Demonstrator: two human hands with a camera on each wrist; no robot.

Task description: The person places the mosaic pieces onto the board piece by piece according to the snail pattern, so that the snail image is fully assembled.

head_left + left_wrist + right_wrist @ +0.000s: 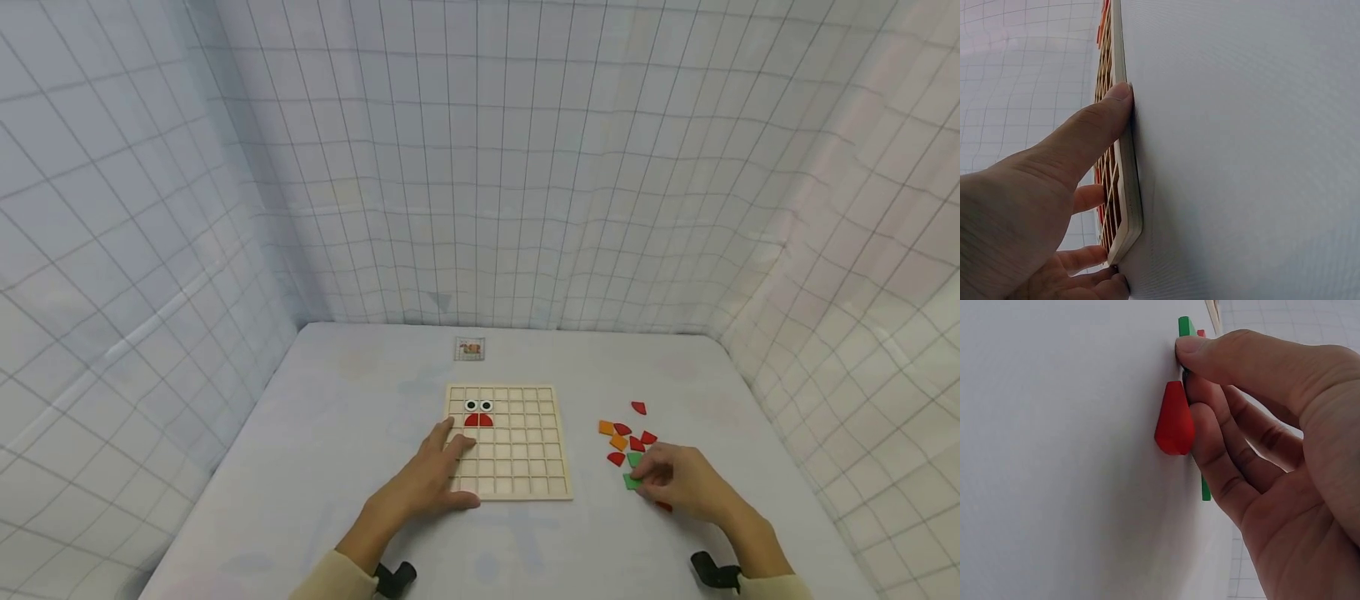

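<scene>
A pale wooden grid board (pixel 525 488) lies on the table, with two eye tiles (pixel 478 406) and two red quarter-round tiles (pixel 478 420) in its upper left cells. My left hand (pixel 431 479) rests with spread fingers over the board's lower left; its thumb (pixel 1088 128) lies against the front edge. At the right, my right hand (pixel 678 479) pinches a green square tile (pixel 631 482) between thumb and fingers, low over the table. Another green tile (pixel 635 459) lies just beyond its fingertips. Beside the curled fingers sits a red tile (pixel 1174 419), partly under the hand in the head view.
Several loose red tiles (pixel 616 458) and orange square tiles (pixel 606 427) are scattered between the board and my right hand. One red tile (pixel 638 407) lies farther back. A small picture card (pixel 469 349) is behind the board. Gridded cloth walls (pixel 480 208) enclose the white table.
</scene>
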